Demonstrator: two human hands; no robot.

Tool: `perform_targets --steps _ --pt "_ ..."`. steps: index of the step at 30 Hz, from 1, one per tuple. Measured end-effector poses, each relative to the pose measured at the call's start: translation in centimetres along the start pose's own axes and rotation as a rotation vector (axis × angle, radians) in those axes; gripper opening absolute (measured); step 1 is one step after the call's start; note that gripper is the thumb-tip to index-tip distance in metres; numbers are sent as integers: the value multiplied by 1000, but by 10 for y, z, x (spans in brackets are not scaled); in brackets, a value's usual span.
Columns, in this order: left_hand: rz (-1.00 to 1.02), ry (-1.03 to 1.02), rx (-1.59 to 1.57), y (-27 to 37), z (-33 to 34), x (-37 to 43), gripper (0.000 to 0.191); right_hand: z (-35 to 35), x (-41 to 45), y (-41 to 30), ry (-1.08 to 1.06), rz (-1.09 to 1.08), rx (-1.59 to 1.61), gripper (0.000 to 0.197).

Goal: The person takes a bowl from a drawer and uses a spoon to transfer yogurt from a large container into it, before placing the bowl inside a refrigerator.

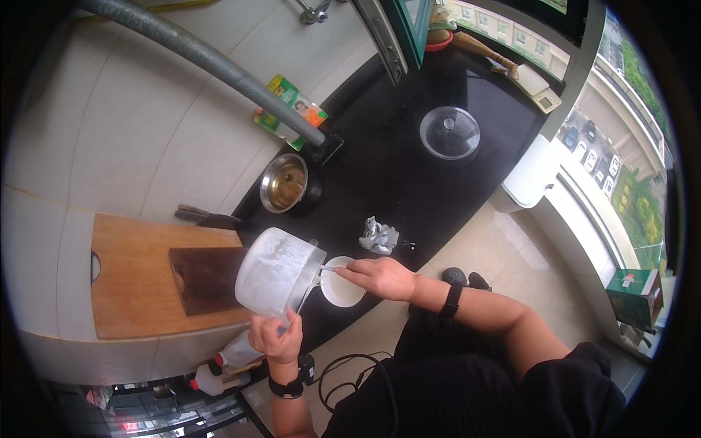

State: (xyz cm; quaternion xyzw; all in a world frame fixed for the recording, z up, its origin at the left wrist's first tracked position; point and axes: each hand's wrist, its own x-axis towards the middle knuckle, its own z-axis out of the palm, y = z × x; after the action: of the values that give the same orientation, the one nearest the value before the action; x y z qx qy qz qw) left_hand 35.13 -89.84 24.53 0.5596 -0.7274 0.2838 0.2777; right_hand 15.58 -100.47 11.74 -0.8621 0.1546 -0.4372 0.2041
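Note:
My left hand (274,338) grips a handle at the near side of a glass pot (271,268) whose wall is coated in a milky white film. The pot is tipped on its side, with its rim towards a white bowl (350,298) on the black counter. Pale liquid shows in the bowl and at the pot's lip. Between the fingers of my right hand (383,278) is a thin utensil (327,269), held at the pot's mouth above the bowl. The utensil's far end is hidden. A crumpled grey cloth (379,236) lies just beyond the bowl.
A steel pot (283,183) with brownish contents stands by the wall. A glass lid (449,133) rests farther back on the counter (372,164). Left are a wooden board (131,274), a dark board (208,279) and a knife (213,219). A metal pipe (219,71) slants overhead.

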Motion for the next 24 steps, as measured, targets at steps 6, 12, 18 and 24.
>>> perform_targets --steps 6,12,18,24 --pt "-29 32 -4 -2 0 1 34 -3 -17 -4 -47 -8 11 50" --pt "-47 39 -25 -2 2 1 33 -4 -11 -6 -38 -51 50 50" --pt "-43 24 -38 2 3 4 33 9 18 -3 10 -36 59 50" --pt "-41 35 -38 3 4 7 33 12 12 -2 -31 0 66 49"
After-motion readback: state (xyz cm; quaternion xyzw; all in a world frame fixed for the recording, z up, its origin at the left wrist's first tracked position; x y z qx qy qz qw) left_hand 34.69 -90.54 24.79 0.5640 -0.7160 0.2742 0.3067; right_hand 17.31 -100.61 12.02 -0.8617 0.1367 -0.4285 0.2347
